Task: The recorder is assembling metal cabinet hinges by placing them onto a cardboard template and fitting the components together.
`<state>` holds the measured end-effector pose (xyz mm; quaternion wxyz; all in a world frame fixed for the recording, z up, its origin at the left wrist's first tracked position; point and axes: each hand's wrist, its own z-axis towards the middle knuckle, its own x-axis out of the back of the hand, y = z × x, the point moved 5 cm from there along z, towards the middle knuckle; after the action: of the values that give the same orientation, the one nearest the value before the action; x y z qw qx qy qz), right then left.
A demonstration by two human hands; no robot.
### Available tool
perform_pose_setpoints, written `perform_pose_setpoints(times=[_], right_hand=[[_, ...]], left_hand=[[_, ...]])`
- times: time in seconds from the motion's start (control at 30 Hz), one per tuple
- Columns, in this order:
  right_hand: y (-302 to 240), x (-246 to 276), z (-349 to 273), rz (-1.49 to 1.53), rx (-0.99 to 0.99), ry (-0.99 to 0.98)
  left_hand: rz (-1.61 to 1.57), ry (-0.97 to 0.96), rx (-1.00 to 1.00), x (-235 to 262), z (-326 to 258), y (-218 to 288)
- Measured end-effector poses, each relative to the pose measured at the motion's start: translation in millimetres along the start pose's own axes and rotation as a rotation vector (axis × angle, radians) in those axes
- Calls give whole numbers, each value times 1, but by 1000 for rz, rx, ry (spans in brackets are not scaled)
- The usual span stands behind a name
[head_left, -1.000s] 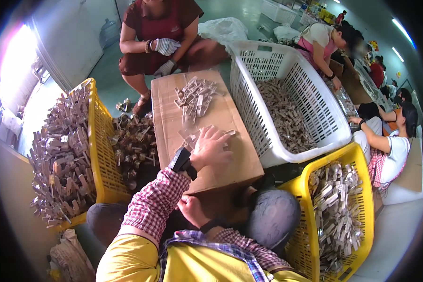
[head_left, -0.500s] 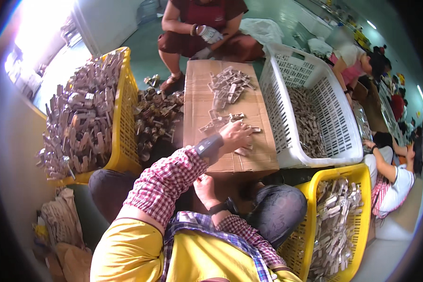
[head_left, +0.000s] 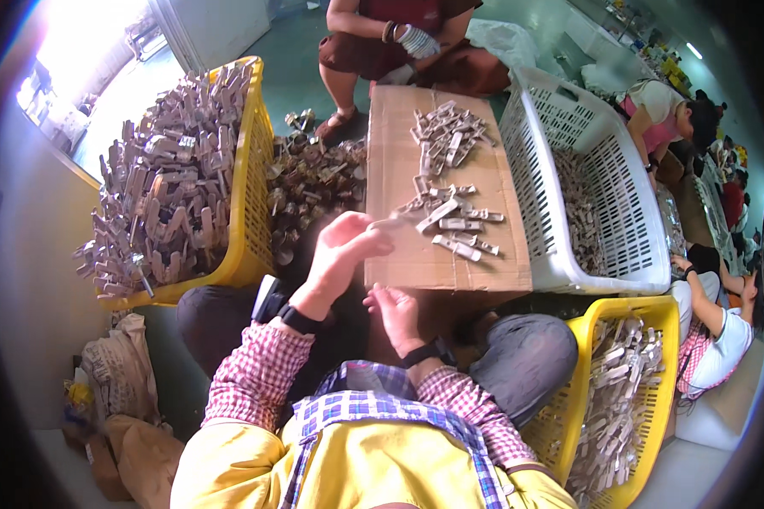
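My left hand (head_left: 338, 258) is raised over the near left edge of an upturned cardboard box (head_left: 450, 276). Its thumb and fingers pinch a pale grey metal piece (head_left: 389, 224), blurred by motion. Just in front of the box's near side, my right hand (head_left: 396, 316) is lower, with curled fingers and the thumb close to them; anything inside is hidden. Loose narrow metal pieces (head_left: 460, 224) lie spread on the cardboard near my left fingertips. Farther back is a denser heap of similar metal pieces (head_left: 452, 136).
A yellow crate (head_left: 259, 161) heaped with metal parts stands left, beside a floor pile of darker metal fittings (head_left: 314, 182). On the right are a white crate (head_left: 628, 246) and another yellow crate (head_left: 579, 407), both holding metal parts. A gloved co-worker (head_left: 399, 42) sits across the box.
My left hand has drawn back from the pieces on the cardboard toward me and left, now with a piece in its fingers. Several near pieces lie more spread out. The view has shifted.
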<state>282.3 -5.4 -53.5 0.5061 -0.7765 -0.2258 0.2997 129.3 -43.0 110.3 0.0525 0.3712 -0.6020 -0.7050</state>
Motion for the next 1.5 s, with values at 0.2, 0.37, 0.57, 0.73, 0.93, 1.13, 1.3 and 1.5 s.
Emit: perform_pose_setpoints(times=[0.2, 0.37, 0.57, 0.73, 0.93, 1.13, 1.3, 1.5], right_hand=[[-6, -4, -3, 22, -24, 25], [-10, -11, -3, -8, -62, 12], [18, -1, 7, -20, -64, 33], [5, -8, 5, -61, -26, 55], [-2, -7, 6, -48, -8, 50], [-4, -5, 8, -52, -10, 39], [-4, -5, 9, -61, -16, 28], [-6, -5, 8, -70, -17, 39]], left_hand=[[124, 185, -75, 62, -41, 14], [130, 214, -22, 84, -31, -2], [207, 205, 126, 99, -11, -23], [326, 122, 178, 114, 3, -52], [434, 141, 250, 122, 7, -75], [433, 134, 253, 124, 8, -80], [432, 138, 262, 127, 8, -86], [662, 133, 182, 129, 11, -86]])
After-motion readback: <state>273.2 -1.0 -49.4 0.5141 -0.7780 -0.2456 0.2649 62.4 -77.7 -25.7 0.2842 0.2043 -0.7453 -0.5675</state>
